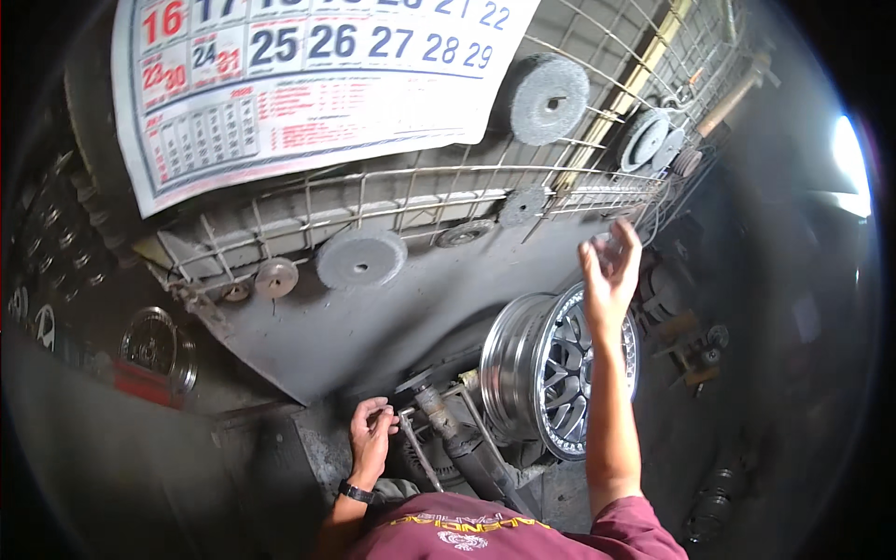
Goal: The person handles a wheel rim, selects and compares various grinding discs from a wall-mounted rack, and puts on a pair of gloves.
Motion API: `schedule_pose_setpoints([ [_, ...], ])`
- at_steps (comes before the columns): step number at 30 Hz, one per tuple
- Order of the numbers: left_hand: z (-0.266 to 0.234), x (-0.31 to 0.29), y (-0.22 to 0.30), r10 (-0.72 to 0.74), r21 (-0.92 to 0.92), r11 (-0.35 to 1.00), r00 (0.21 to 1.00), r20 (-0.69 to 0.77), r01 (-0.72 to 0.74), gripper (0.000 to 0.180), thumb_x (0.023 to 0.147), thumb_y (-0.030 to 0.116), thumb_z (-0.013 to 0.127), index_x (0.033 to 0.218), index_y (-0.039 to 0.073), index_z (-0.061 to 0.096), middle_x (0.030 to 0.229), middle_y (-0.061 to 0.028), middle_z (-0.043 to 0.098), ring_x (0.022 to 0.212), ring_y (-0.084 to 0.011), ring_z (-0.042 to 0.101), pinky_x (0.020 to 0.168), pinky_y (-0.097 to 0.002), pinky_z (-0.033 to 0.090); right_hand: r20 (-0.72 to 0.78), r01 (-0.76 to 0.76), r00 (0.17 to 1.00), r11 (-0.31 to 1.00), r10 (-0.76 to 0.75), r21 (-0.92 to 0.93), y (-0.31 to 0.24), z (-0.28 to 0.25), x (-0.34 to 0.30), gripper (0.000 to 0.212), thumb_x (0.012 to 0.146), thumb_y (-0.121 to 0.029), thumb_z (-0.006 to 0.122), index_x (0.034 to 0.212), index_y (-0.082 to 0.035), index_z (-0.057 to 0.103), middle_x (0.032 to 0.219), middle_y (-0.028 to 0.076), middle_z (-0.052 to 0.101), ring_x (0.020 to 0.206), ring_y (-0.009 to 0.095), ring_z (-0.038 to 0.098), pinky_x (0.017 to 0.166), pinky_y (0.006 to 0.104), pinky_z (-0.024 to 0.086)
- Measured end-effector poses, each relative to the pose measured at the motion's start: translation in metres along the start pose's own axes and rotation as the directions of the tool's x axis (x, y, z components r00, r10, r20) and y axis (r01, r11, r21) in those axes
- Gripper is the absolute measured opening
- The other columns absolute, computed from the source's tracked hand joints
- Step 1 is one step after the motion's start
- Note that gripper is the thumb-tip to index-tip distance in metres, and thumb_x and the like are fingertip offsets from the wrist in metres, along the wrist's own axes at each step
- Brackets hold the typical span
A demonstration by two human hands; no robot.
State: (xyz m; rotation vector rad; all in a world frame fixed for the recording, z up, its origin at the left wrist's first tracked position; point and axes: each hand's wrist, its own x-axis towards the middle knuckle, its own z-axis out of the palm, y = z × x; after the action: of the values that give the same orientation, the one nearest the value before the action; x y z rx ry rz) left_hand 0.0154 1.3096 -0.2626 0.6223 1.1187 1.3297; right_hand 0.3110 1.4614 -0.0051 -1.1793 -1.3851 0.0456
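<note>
My right hand [611, 271] is raised in front of the wire mesh rack, its fingers parted and loosely bent, with nothing visible between them. Below it, my right forearm passes in front of a shiny multi-spoke wheel rim [511, 369] standing on its edge. My left hand [371, 437] is low, beside the end of a thin metal bar [422, 453] on a frame. Its fingers are loosely curled and apart from the thumb, and I see no object in them. A dark watch [356, 491] is on my left wrist. Between my hands stands a machine shaft [439, 415].
Grey abrasive wheels [362, 259] and a thick grey disc [549, 99] hang on the wire mesh [411, 191]. A paper calendar [308, 140] covers its upper left. A hammer [733, 98] hangs at the upper right. Another rim [154, 345] lies at the left.
</note>
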Motion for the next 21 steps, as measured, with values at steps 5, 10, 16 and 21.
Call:
schedule_pose_setpoints([
  [5, -0.009, -0.008, -0.005, 0.039, 0.064, 0.997, 0.999, -0.012, -0.038, 0.02, 0.095, 0.005, 0.062, 0.116, 0.003, 0.059, 0.102, -0.0064, 0.062, 0.082, -0.0118, 0.063, 0.07, -0.025, 0.054, 0.199, -0.264, 0.952, 0.954, 0.233, 0.144, -0.007, 0.023, -0.108, 0.06, 0.089, -0.003, 0.071, 0.142, -0.003, 0.041, 0.136, 0.013, 0.05, 0.097, 0.016, 0.059, 0.085, 0.0296, 0.051],
  [10, -0.016, -0.016, -0.006, 0.034, 0.034, 0.999, 0.999, -0.034, -0.033, 0.021, 0.095, 0.005, 0.063, 0.115, 0.003, 0.059, 0.102, -0.0076, 0.062, 0.081, -0.0117, 0.063, 0.07, -0.0251, 0.055, 0.329, -0.422, 0.869, 0.901, 0.371, 0.101, -0.006, 0.027, -0.176, 0.054, 0.091, -0.003, 0.069, 0.138, -0.002, 0.044, 0.128, 0.011, 0.055, 0.091, 0.013, 0.059, 0.082, 0.0269, 0.05],
  [16, -0.022, -0.028, -0.01, -0.001, 0.006, 1.0, 0.999, -0.038, 0.001, 0.02, 0.095, 0.007, 0.062, 0.115, 0.003, 0.059, 0.103, -0.0065, 0.062, 0.082, -0.0106, 0.063, 0.07, -0.0245, 0.053, 0.483, -0.584, 0.764, 0.776, 0.428, 0.236, -0.024, 0.065, -0.17, 0.026, 0.096, -0.007, 0.066, 0.12, 0.002, 0.06, 0.106, 0.008, 0.066, 0.097, 0.012, 0.063, 0.086, 0.0293, 0.055],
  [21, -0.019, -0.036, -0.009, -0.013, 0.022, 1.0, 1.0, -0.007, 0.014, 0.021, 0.095, 0.009, 0.063, 0.115, 0.003, 0.059, 0.103, -0.0068, 0.063, 0.083, -0.011, 0.064, 0.071, -0.0248, 0.054, 0.61, -0.525, 0.757, 0.773, 0.232, 0.357, -0.042, 0.141, -0.11, 0.043, 0.096, -0.023, 0.068, 0.131, -0.003, 0.056, 0.119, 0.009, 0.066, 0.103, 0.018, 0.064, 0.087, 0.0342, 0.053],
])
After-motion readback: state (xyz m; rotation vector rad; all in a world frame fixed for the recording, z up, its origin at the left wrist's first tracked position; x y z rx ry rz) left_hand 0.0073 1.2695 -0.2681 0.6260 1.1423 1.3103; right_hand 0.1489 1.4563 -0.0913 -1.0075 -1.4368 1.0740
